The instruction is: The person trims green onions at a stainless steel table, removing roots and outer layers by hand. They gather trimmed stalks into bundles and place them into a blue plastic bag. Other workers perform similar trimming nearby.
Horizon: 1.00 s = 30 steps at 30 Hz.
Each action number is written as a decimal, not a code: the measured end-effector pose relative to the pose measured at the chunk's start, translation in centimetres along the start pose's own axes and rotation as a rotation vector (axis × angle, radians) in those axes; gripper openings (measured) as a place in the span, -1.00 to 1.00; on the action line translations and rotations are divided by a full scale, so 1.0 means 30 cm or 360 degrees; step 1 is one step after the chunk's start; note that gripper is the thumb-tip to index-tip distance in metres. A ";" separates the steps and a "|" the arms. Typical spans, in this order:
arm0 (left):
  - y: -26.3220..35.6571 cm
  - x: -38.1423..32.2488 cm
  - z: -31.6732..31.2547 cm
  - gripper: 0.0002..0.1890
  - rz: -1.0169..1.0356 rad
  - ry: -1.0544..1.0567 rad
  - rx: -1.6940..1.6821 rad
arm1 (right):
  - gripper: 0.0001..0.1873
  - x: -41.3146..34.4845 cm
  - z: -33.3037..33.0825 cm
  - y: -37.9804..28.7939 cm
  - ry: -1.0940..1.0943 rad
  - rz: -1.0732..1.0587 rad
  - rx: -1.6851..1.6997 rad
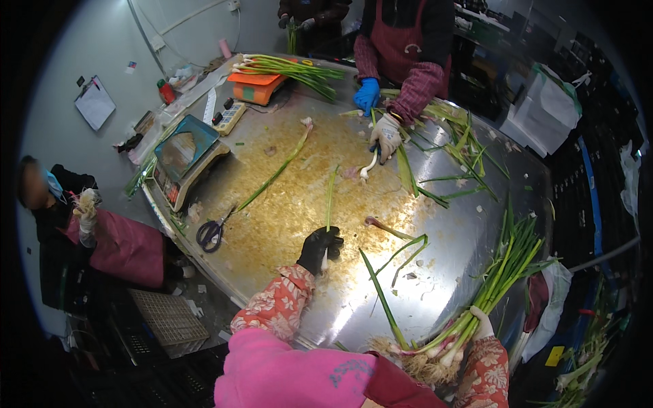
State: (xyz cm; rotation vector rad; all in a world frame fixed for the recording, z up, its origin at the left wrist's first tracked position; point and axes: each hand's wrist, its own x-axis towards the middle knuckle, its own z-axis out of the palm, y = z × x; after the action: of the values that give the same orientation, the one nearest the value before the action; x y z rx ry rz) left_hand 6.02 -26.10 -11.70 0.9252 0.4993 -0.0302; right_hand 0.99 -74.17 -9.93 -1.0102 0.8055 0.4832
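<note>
My left hand point(320, 250), in a black glove, is closed around one peeled green garlic stalk point(330, 201); its white bulb end shows below the fingers and its green top points away from me. At the lower right, my right hand point(480, 324) wears a pale glove and grips a bundle of green garlic point(502, 270) with reddish stems. The bundle's bulbs and shaggy roots point(433, 364) hang towards me at the table's near edge. Between my hands lie a loose stalk point(380, 296) and a bent stalk with a purplish bulb point(390, 228).
Purple-handled scissors point(210, 235) and a single stalk point(278, 171) lie on the metal table point(245, 265). Two scales, one blue-topped point(186, 148), one orange point(257, 89) bearing stalks, stand left and behind. A co-worker's gloved hands point(385, 135) handle a stalk opposite, beside peeled leaves point(464, 137).
</note>
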 end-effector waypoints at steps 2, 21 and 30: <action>0.004 0.001 0.003 -0.80 -0.0022 -0.0012 0.0046 | -0.81 -0.002 0.000 0.000 0.0004 -0.0013 -0.0018; 0.354 0.358 -0.076 -0.71 0.0370 0.0256 0.0454 | -0.81 0.003 0.000 0.010 0.0070 0.0010 0.0061; 0.321 0.049 -0.147 -0.67 0.0250 0.0239 0.0895 | -0.79 0.008 -0.003 0.010 -0.0009 -0.0045 0.0027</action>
State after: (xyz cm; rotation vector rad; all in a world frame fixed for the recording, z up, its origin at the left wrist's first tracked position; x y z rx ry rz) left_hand 7.84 -16.56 -7.23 1.5238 0.5674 0.0448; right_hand 0.90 -74.10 -10.32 -1.0026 0.7886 0.4542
